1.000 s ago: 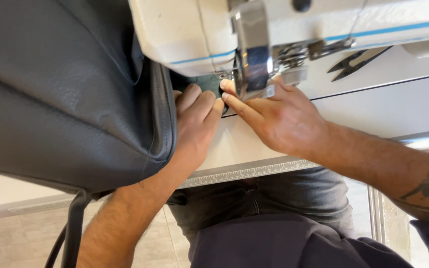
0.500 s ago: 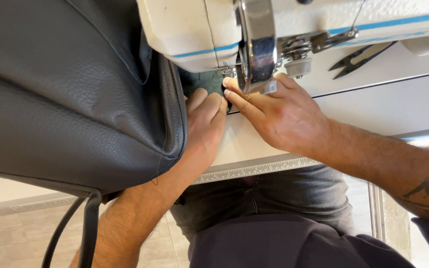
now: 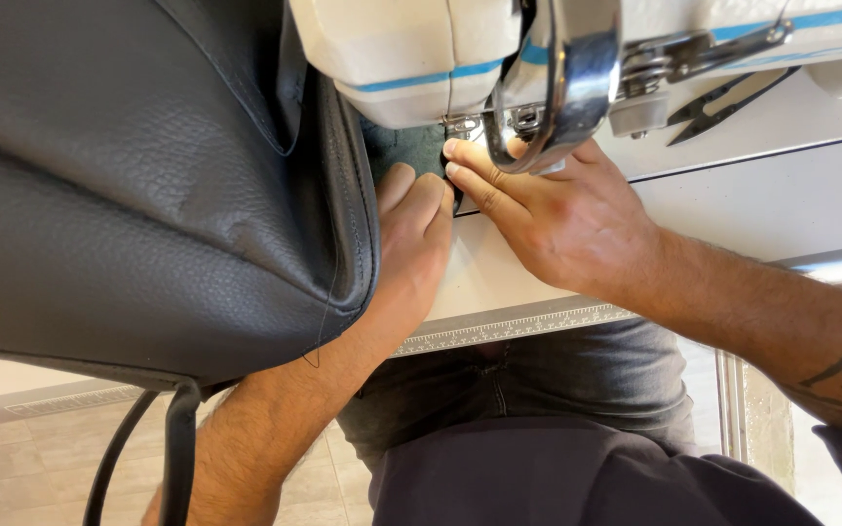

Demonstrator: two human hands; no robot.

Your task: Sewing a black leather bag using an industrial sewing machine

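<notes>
Both the left hand (image 3: pixel 411 239) and right hand (image 3: pixel 562 219) press flat, fingers extended, on the grey leather bag's (image 3: pixel 148 185) edge beneath the sewing machine (image 3: pixel 411 49); neither grips.

Above the fingers (image 3: pixel 460 166) the sewing machine head (image 3: pixel 411 58) blocks; the leather bag (image 3: pixel 148 195) crowds their left; bare bench (image 3: pixel 733 195) lies open rightward.
</notes>
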